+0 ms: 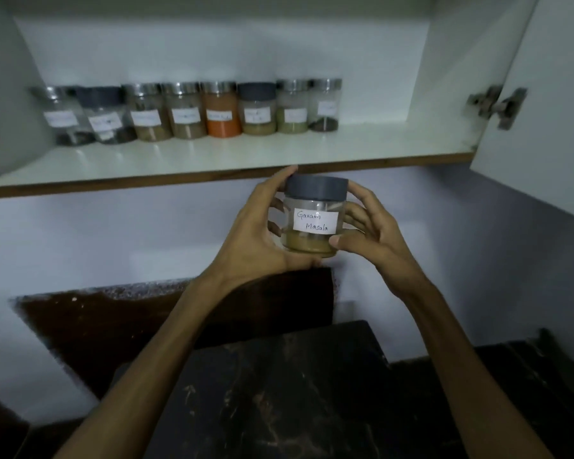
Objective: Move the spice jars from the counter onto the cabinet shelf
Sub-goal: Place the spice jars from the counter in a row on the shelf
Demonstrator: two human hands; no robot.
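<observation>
1. We see a clear spice jar (314, 217) with a grey lid (316, 191) held upright in the air, just below the front edge of the cabinet shelf (212, 160) and well above the dark counter (279, 392).
2. Its white label (315, 221) reads "Garam Masala"; a layer of tan powder fills only the bottom of the jar.
3. The left hand (256, 236) cups the jar's left side and base, fingers closed against the glass, one fingertip reaching the lid.
4. The right hand (368, 233) grips the right side, thumb pressed on the lower wall and fingers wrapped behind.
5. On the shelf we count eight labelled jars (186, 111) in one row near the back wall, standing side by side; one holds orange powder (222, 111).
6. The cabinet door (550, 111) stands open at right, its metal hinge (497, 106) visible.
</observation>
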